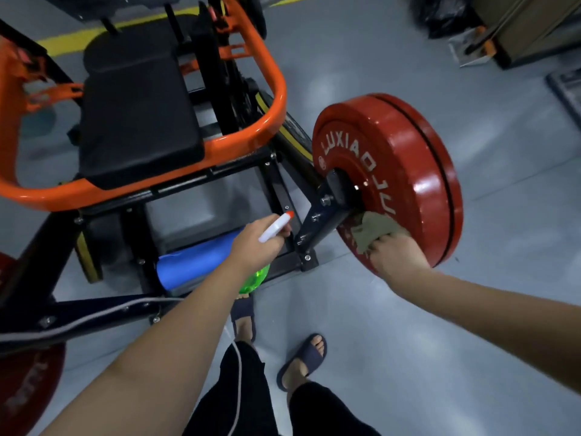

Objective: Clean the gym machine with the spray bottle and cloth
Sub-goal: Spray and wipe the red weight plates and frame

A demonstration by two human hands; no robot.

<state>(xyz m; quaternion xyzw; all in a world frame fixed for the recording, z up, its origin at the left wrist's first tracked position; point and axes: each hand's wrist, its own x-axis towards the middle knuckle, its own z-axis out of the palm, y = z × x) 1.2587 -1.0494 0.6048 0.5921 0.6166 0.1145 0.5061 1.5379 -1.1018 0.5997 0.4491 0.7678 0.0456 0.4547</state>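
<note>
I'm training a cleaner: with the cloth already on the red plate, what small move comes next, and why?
Probably sweep the cloth up around the face of the red plate. The right hand holds it low, just below the hub, so most of the face lies beyond it. The left hand only holds the spray bottle.

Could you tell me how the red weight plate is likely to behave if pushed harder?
The red weight plate looks thick and solid, so probably heavy and hard to shift. It sits on the machine's black arm, so it may turn rather than tip. Its glossy face suggests the cloth under the right hand would slide easily.
</note>
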